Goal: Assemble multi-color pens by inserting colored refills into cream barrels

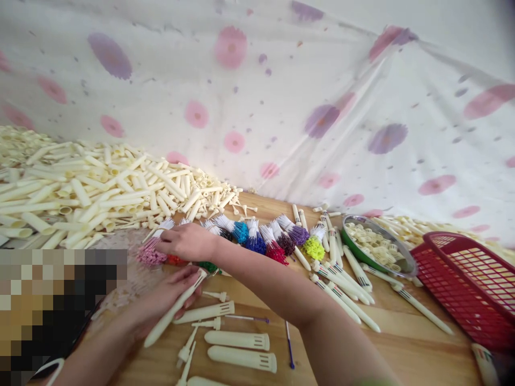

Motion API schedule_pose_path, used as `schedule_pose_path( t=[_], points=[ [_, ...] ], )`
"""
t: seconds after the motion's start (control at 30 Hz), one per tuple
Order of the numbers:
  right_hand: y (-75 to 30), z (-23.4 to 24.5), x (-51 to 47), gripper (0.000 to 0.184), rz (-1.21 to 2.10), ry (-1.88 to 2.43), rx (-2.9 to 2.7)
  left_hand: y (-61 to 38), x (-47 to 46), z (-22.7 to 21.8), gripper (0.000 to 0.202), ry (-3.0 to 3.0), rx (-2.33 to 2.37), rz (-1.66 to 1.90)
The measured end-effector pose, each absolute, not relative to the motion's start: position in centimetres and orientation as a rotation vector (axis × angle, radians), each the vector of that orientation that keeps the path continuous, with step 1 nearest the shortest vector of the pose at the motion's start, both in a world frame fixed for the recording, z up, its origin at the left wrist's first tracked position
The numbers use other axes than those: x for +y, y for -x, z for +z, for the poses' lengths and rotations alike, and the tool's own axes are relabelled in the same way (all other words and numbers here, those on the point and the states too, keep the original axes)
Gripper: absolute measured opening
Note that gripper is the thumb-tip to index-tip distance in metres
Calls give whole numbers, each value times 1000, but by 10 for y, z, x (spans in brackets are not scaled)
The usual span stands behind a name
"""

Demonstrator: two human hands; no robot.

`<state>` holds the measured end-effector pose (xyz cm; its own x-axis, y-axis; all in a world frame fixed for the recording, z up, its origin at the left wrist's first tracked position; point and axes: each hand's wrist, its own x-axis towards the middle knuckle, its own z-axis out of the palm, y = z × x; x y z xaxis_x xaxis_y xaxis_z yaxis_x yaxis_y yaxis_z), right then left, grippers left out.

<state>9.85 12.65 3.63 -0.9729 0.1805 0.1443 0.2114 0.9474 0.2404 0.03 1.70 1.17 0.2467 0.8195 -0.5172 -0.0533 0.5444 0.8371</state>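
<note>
My left hand (173, 289) is closed around a cream pen barrel (171, 316), which slants with its slotted end up and to the right. My right hand (191, 242) reaches across to the row of pen refill bundles. Its bent fingers are at the pink bundle (152, 252), above an orange one (177, 260) that they partly cover; what they pinch is hidden. A green bundle (207, 266) shows just below my right wrist. On the table in front lie loose slotted barrels (237, 340), small cream tip pieces (185, 351) and purple-ended refills (289, 346).
A heap of cream tubes (92, 182) fills the back left. More refill bundles (256, 238) run rightward to several pens with coloured sliders (346, 300). A green-sided bowl (350, 244) of small parts and a red basket (446, 300) stand right. A flowered sheet (257, 96) hangs behind.
</note>
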Motion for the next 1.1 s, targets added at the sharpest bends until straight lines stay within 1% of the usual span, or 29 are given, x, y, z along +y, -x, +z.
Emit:
schedule_pose_path(
  t=[0.07,0.13,0.2,0.27,0.47,0.53,0.57,0.67,0.73,0.8,0.87,0.93,1.1],
  points=[
    [-105,36,128,19,-372,390,-2963,17,24,15,39,-904,1232,671],
    [-110,33,131,18,-350,440,-2933,36,33,17,37,-1008,1299,683],
    [-112,28,132,18,-318,449,-2912,51,43,16,35,-1294,1437,778],
    [-112,24,129,18,-277,434,-2912,58,50,15,34,-1449,1464,813],
    [-117,24,107,25,-132,232,-2863,55,53,9,29,-1493,1396,849],
    [-124,29,97,25,54,289,-2737,54,51,8,28,-1533,1382,849],
    [-129,33,92,22,190,389,-2602,54,50,8,29,-1548,1373,841],
    [-147,46,76,11,657,722,-1909,53,45,8,34,-1584,1355,877],
    [-163,54,63,4,942,760,-1534,49,40,8,35,-1622,1338,939],
    [-182,61,49,6,1101,716,-1365,42,34,8,30,-1659,1289,992],
    [-199,67,32,7,1090,681,-1318,32,28,8,25,-1679,1226,1045],
    [-214,70,17,11,1015,654,-1355,21,23,8,21,-1686,1165,1094],
    [-227,75,-8,22,684,682,-1638,3,17,1,12,-1691,865,1194]
  ],
)
